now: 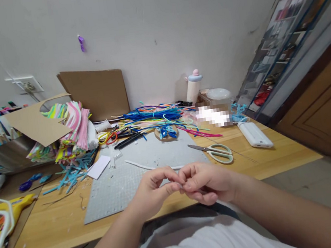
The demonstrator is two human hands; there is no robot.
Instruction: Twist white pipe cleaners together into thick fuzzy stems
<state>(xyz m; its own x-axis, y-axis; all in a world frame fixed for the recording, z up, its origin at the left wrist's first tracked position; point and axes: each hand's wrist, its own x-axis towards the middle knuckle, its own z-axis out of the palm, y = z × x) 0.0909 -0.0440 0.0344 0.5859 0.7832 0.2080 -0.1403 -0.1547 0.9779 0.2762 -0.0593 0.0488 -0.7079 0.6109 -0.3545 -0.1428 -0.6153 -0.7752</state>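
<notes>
My left hand (156,190) and my right hand (205,181) meet over the near edge of the grey cutting mat (121,186), fingertips pinched together around something tiny I cannot make out. A white pipe cleaner (146,166) lies on the mat just beyond my fingers. Scissors with pale green handles (214,151) rest to the right of the mat. A small round piece with blue loops (166,132) sits at the mat's far edge.
A heap of coloured pipe cleaners (152,115) lies at the back, bundles of pastel ones (71,128) at the left beside cardboard (34,123). A yellow glue gun (10,209) lies far left. A white power bank (255,134) and a bottle (194,85) are on the right.
</notes>
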